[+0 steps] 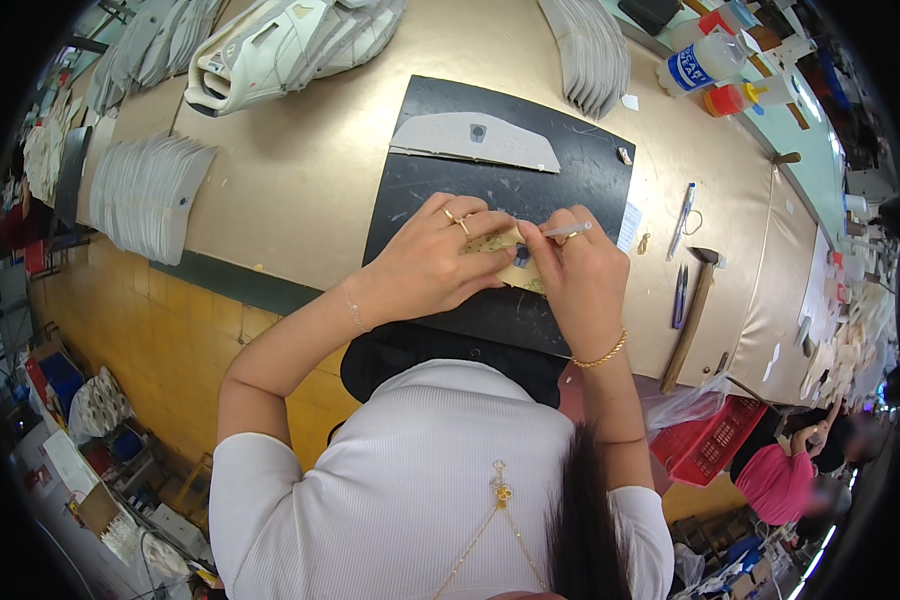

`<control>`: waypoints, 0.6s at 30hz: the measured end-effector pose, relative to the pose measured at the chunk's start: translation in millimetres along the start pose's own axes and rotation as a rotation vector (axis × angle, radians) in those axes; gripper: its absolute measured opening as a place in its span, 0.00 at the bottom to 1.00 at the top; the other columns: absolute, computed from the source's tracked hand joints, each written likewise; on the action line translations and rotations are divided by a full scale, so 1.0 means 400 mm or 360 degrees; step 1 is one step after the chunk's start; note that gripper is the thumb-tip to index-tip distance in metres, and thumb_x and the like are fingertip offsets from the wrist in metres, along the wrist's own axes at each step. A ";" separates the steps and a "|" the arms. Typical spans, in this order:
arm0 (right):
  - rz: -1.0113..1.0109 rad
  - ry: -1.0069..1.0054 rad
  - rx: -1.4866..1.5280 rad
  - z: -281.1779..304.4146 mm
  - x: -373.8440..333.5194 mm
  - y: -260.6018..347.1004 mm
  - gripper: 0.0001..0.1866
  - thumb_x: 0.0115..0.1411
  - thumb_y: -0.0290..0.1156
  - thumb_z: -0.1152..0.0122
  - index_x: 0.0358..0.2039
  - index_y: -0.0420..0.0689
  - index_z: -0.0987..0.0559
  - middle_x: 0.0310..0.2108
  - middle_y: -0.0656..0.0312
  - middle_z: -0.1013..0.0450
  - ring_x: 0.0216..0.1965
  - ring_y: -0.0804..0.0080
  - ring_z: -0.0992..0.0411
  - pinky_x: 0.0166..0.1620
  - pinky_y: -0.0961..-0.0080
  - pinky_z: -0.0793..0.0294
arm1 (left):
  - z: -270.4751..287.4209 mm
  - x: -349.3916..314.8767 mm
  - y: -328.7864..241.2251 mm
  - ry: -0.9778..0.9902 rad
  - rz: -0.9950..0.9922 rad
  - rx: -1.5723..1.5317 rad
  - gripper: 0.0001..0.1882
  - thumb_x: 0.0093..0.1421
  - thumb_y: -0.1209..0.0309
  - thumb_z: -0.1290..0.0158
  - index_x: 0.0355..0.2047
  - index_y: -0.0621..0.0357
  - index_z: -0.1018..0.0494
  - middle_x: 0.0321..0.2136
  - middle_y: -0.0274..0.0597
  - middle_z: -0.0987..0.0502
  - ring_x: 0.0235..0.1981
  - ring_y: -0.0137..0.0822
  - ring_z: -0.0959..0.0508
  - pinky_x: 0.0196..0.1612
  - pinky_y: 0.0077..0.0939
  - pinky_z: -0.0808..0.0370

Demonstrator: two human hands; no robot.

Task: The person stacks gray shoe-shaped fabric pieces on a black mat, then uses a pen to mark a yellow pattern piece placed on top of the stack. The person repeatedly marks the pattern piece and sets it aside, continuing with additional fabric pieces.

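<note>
Over a black cutting mat [590, 170], my left hand [420, 252] and my right hand [588, 272] work close together on a small pale yellow piece [526, 279] with a dark patch on it. The left fingers press on its left side. My right thumb and fingers pinch its upper right part, and a slim white pen-like tool [568, 230] sticks out from between the right fingers. The hands hide much of the yellow piece. Beyond them, flat on the mat, lies a light grey curved panel [450, 136] with a small dark emblem.
Stacks of grey panels stand at left [145, 195] and far right [590, 60]. White shoe uppers [270, 60] lie at the back. A hammer [692, 315], tweezers [680, 297], a pen [682, 220] and bottles [705, 65] are to the right. A red basket [710, 440] stands below the table's edge.
</note>
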State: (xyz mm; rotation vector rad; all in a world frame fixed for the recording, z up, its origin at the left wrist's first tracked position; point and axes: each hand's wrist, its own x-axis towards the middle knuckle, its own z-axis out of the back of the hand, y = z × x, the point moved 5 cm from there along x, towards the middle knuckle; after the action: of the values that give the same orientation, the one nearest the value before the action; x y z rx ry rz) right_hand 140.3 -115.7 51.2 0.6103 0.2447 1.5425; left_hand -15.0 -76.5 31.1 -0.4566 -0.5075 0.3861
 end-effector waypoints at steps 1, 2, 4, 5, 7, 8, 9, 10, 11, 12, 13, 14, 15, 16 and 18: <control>-0.0004 -0.0022 -0.0006 -0.002 -0.004 0.004 0.06 0.62 0.31 0.35 0.30 0.45 0.22 0.26 0.63 0.28 0.25 0.62 0.25 0.28 0.69 0.26 | -0.001 -0.001 0.001 -0.0002 0.0010 -0.0001 0.16 0.49 0.64 0.31 0.38 0.52 0.18 0.51 0.39 0.24 0.50 0.43 0.26 0.52 0.40 0.30; -0.0010 -0.0044 -0.0013 -0.001 -0.008 0.007 0.07 0.62 0.31 0.35 0.29 0.45 0.22 0.26 0.63 0.29 0.25 0.63 0.25 0.27 0.69 0.26 | -0.002 -0.002 0.001 -0.0004 0.0003 -0.0003 0.16 0.48 0.64 0.31 0.38 0.52 0.18 0.51 0.39 0.24 0.50 0.43 0.26 0.53 0.40 0.30; 0.0043 -0.0021 0.0016 0.004 -0.011 0.011 0.08 0.62 0.32 0.34 0.29 0.45 0.23 0.26 0.63 0.29 0.24 0.63 0.25 0.27 0.69 0.27 | -0.003 -0.003 0.003 -0.0007 -0.0010 -0.0007 0.16 0.48 0.65 0.31 0.38 0.52 0.18 0.50 0.39 0.24 0.50 0.44 0.26 0.53 0.40 0.30; 0.0071 -0.0009 0.0032 0.005 -0.012 0.013 0.08 0.62 0.32 0.33 0.29 0.45 0.23 0.26 0.62 0.29 0.24 0.63 0.26 0.26 0.69 0.28 | -0.001 -0.005 0.003 0.0002 -0.0011 0.0003 0.16 0.49 0.65 0.31 0.38 0.52 0.19 0.50 0.39 0.24 0.51 0.43 0.27 0.52 0.40 0.31; 0.0087 -0.0034 0.0025 0.001 -0.015 0.014 0.08 0.61 0.33 0.33 0.29 0.45 0.23 0.26 0.62 0.29 0.24 0.64 0.26 0.26 0.69 0.28 | 0.002 -0.004 0.002 0.0021 -0.0025 0.0012 0.15 0.51 0.65 0.33 0.39 0.53 0.20 0.49 0.40 0.23 0.52 0.43 0.27 0.52 0.39 0.31; 0.0090 -0.0049 0.0017 0.000 -0.017 0.014 0.08 0.61 0.33 0.33 0.30 0.46 0.23 0.27 0.62 0.29 0.24 0.64 0.26 0.26 0.70 0.29 | 0.000 -0.002 0.001 0.0020 -0.0018 0.0015 0.16 0.50 0.65 0.32 0.39 0.53 0.19 0.50 0.40 0.23 0.51 0.43 0.27 0.52 0.39 0.31; 0.0049 -0.0049 -0.0031 0.000 -0.019 0.013 0.08 0.61 0.33 0.32 0.29 0.45 0.23 0.26 0.62 0.29 0.24 0.63 0.26 0.26 0.70 0.28 | -0.003 -0.003 -0.001 0.0018 -0.0010 0.0018 0.16 0.49 0.65 0.31 0.38 0.52 0.19 0.50 0.39 0.24 0.51 0.43 0.26 0.52 0.39 0.31; 0.0017 -0.0048 -0.0069 -0.004 -0.019 0.013 0.09 0.61 0.33 0.32 0.29 0.45 0.23 0.25 0.62 0.29 0.24 0.63 0.26 0.26 0.70 0.28 | -0.003 -0.005 0.000 0.0016 0.0007 0.0031 0.17 0.48 0.64 0.30 0.38 0.52 0.18 0.50 0.39 0.24 0.50 0.44 0.26 0.53 0.39 0.31; -0.0015 -0.0047 -0.0107 -0.007 -0.019 0.012 0.09 0.60 0.33 0.32 0.29 0.45 0.22 0.24 0.62 0.30 0.24 0.62 0.26 0.27 0.70 0.27 | -0.002 -0.004 0.000 0.0019 0.0009 0.0014 0.17 0.48 0.65 0.30 0.38 0.52 0.18 0.50 0.39 0.24 0.50 0.43 0.26 0.53 0.39 0.31; -0.0032 -0.0094 -0.0037 -0.006 -0.017 0.006 0.09 0.61 0.32 0.31 0.28 0.43 0.22 0.24 0.62 0.30 0.23 0.64 0.27 0.26 0.70 0.28 | -0.001 -0.002 0.001 0.0022 0.0012 -0.0003 0.17 0.48 0.65 0.30 0.38 0.52 0.18 0.50 0.39 0.24 0.50 0.43 0.26 0.53 0.39 0.31; -0.0051 -0.0141 0.0031 -0.005 -0.013 -0.004 0.09 0.61 0.31 0.31 0.28 0.42 0.22 0.23 0.62 0.29 0.22 0.65 0.28 0.26 0.70 0.28 | 0.000 0.000 0.002 0.0025 0.0013 -0.0023 0.17 0.48 0.65 0.30 0.38 0.52 0.18 0.51 0.39 0.24 0.50 0.43 0.26 0.53 0.39 0.31; -0.0071 -0.0188 0.0098 0.000 -0.012 -0.013 0.09 0.61 0.31 0.31 0.28 0.41 0.21 0.23 0.61 0.29 0.21 0.66 0.28 0.25 0.70 0.29 | 0.000 0.000 0.007 0.0047 0.0040 -0.0083 0.17 0.48 0.65 0.30 0.39 0.51 0.18 0.50 0.38 0.24 0.50 0.43 0.26 0.53 0.39 0.31; -0.0199 -0.0250 0.0338 0.012 -0.016 -0.028 0.09 0.61 0.30 0.31 0.28 0.40 0.21 0.23 0.61 0.29 0.21 0.68 0.28 0.25 0.71 0.29 | 0.002 0.000 0.013 0.0071 0.0067 -0.0143 0.17 0.48 0.65 0.30 0.39 0.51 0.17 0.50 0.38 0.24 0.50 0.43 0.26 0.54 0.39 0.31; -0.0323 -0.0306 0.0578 0.029 -0.022 -0.043 0.10 0.62 0.30 0.31 0.28 0.39 0.21 0.23 0.60 0.28 0.21 0.70 0.29 0.25 0.72 0.30 | 0.003 -0.001 0.018 0.0091 0.0098 -0.0201 0.17 0.48 0.66 0.30 0.39 0.51 0.17 0.50 0.38 0.24 0.51 0.43 0.26 0.54 0.39 0.31; -0.0426 -0.0409 0.0860 0.069 -0.035 -0.068 0.10 0.65 0.28 0.33 0.29 0.37 0.21 0.26 0.61 0.25 0.25 0.78 0.28 0.30 0.79 0.29 | 0.008 0.003 0.032 0.0125 0.0190 -0.0317 0.18 0.47 0.67 0.29 0.40 0.50 0.17 0.49 0.38 0.24 0.50 0.43 0.26 0.55 0.38 0.30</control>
State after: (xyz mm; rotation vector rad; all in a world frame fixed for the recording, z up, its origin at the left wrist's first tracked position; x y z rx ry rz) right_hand 177.1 -133.1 57.4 1.1421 0.5319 1.1219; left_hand -18.6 -64.2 27.4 -0.6945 -0.4454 0.4321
